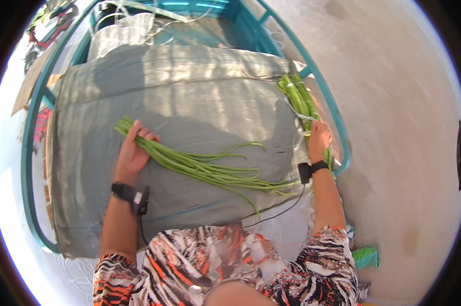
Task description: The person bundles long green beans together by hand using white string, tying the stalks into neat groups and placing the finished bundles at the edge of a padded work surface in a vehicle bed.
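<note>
My left hand [134,149] is wrapped round a loose bunch of long green beans [200,170] near one end. The beans' thin tails fan out to the right over a grey woven sheet [189,107]. At the sheet's right edge lies a thicker bundle of long beans [303,99], bound near its far end with a white tie. White string [306,117] lies loosely across that bundle. Closed over its middle, my right hand [319,137] pinches a white strand of this string. Part of the bundle is hidden under my right hand and wrist.
A teal metal frame [332,109] runs round the sheet on both sides. Beyond the sheet is a teal cart bed [205,33] with white strips and a pale sack [123,35]. A black cable [281,210] hangs from my right wristband. A green bag [365,257] lies at the lower right.
</note>
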Tool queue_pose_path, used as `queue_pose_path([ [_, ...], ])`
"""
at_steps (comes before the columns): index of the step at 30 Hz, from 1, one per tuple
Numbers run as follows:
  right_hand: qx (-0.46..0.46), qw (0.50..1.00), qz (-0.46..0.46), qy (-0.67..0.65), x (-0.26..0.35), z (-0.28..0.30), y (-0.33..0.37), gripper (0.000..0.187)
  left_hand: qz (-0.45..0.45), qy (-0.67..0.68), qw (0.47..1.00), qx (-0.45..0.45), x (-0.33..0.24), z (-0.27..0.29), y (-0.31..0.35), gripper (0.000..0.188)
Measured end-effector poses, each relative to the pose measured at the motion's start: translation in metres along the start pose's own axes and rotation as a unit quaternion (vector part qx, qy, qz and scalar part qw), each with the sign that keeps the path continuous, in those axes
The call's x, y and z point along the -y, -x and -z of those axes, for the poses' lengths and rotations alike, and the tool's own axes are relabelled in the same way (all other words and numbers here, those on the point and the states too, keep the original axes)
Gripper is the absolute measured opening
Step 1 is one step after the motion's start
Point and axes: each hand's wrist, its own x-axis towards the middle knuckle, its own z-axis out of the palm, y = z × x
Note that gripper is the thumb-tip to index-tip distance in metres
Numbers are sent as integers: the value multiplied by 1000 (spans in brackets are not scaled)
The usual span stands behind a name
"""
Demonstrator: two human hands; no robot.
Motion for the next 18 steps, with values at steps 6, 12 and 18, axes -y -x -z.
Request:
queue_pose_path([
  [6,334,863,-21,-379,131,41,7,28,-11,-38,999,11,6,-7,-3,23],
  [12,560,622,101,-538,274,81,44,31,-92,-247,963,-53,1,-28,6,20],
  [18,526,580,242,-573,341,84,65,27,-119,-436,889,-67,-1,-54,18,44],
])
